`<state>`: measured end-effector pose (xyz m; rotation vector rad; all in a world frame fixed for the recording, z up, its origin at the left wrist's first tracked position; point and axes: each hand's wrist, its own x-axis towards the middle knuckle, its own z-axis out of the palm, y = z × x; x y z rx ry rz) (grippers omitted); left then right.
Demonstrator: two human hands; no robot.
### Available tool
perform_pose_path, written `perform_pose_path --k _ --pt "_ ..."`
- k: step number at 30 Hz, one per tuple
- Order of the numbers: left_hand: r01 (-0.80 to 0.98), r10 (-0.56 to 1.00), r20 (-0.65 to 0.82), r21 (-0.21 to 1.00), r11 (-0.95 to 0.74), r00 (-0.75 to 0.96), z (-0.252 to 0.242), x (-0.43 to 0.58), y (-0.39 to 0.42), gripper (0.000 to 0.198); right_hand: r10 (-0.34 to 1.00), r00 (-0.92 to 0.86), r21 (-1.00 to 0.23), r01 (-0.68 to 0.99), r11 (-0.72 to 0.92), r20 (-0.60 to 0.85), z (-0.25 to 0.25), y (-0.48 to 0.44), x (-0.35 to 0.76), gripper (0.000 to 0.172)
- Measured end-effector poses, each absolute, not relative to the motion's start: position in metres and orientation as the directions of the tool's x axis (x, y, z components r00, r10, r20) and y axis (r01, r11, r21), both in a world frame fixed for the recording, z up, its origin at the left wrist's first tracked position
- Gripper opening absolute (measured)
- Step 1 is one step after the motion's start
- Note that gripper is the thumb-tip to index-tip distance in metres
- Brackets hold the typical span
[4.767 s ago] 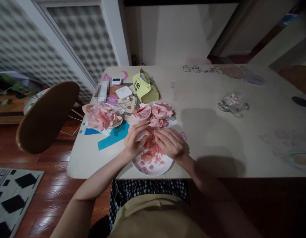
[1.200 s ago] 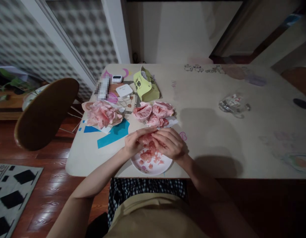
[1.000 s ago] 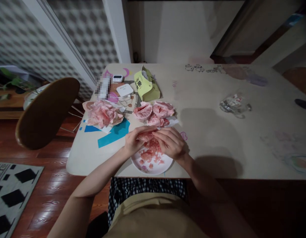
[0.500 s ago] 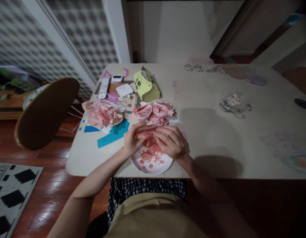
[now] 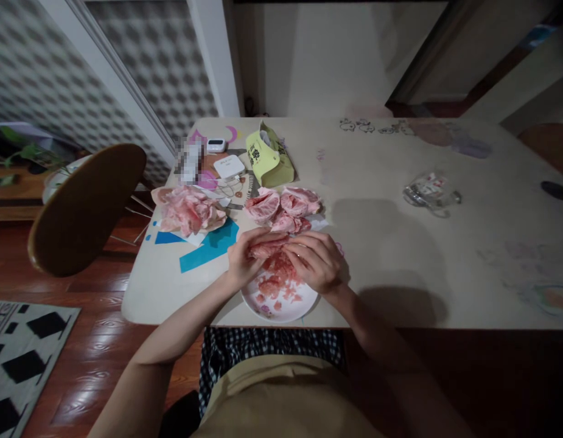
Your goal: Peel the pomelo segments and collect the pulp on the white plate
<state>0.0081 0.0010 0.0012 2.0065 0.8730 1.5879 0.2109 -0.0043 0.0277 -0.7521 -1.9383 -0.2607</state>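
Observation:
Between my hands, above a white plate, is a piece of pink pomelo. My left hand is wrapped round its left side. The fingers of my right hand are bent together at its right end, gripping it. Loose bits of red pomelo flesh lie on the plate below. Just beyond my hands sit several larger pomelo segments with their pale membrane on. To the left is a heap of pink peel and membrane.
Behind the peel lie a pixelated object, a small white timer-like device and a white box. A yellow-green printed package stands near them. A clear plastic item lies right on the table. A chair stands left.
My fingers have shifted very slightly on the pomelo piece. The plate and the other things on the table stay where they were.

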Motion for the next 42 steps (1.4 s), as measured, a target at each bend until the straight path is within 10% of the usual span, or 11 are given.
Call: perform_pose_path --k 11,36,42 --pt "0.271 0.637 0.762 0.593 -0.758 0.112 -0.004 0.009 0.003 0.044 0.458 -0.302 -0.246 0.541 0.804 0.836 0.033 -0.003 0.206 0.019" --pt "0.153 0.516 0.832 0.494 -0.856 0.201 0.009 0.009 0.005 0.029 0.234 -0.48 0.08 0.547 0.833 0.846 0.027 0.0 0.218 0.016" --pt "0.132 0.51 0.832 0.493 -0.86 0.217 0.011 0.01 0.007 0.02 0.299 -0.411 -0.012 0.572 0.82 0.861 0.03 0.002 0.215 0.015"
